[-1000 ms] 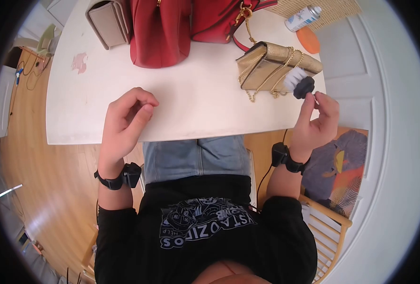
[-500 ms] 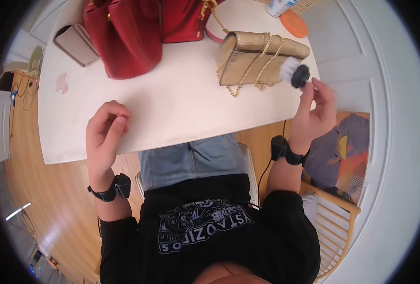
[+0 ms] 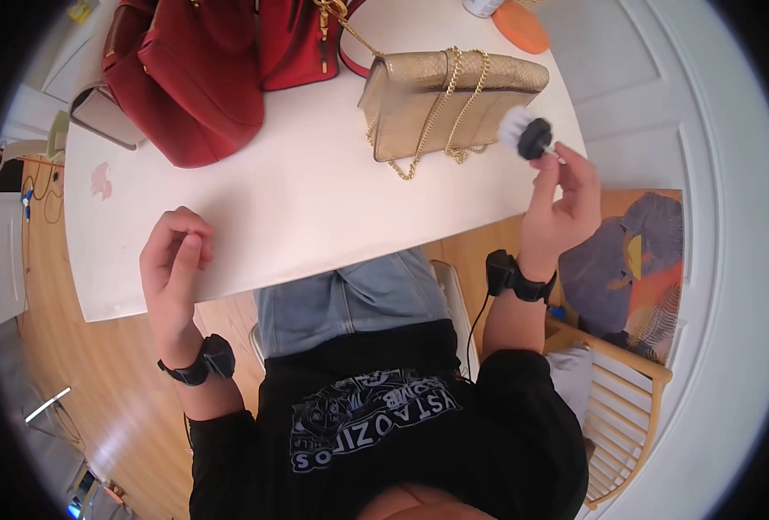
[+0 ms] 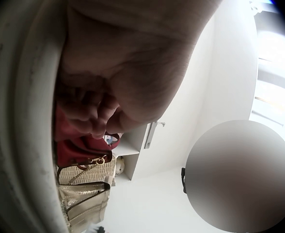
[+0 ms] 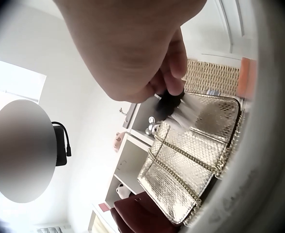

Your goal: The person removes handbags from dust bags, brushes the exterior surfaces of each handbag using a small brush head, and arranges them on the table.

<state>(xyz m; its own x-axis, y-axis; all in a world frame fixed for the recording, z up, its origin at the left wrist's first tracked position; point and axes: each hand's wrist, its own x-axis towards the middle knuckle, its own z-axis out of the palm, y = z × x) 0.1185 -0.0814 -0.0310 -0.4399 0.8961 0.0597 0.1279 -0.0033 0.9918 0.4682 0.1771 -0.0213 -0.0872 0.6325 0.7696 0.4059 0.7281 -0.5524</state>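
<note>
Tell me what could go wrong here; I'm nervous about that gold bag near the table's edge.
The right hand pinches the brush only at its fingers, so it may slip and drop off the table edge close by. The gold bag stands upright near that edge; a firm brush stroke might tip or push it. Its loose chain hangs over the front and could snag the bristles.

My round black-handled brush (image 3: pixel 532 137), white bristles pressed to the end of the gold snakeskin chain bag (image 3: pixel 441 100), which lies flat on the white desk (image 3: pixel 315 199).
</note>
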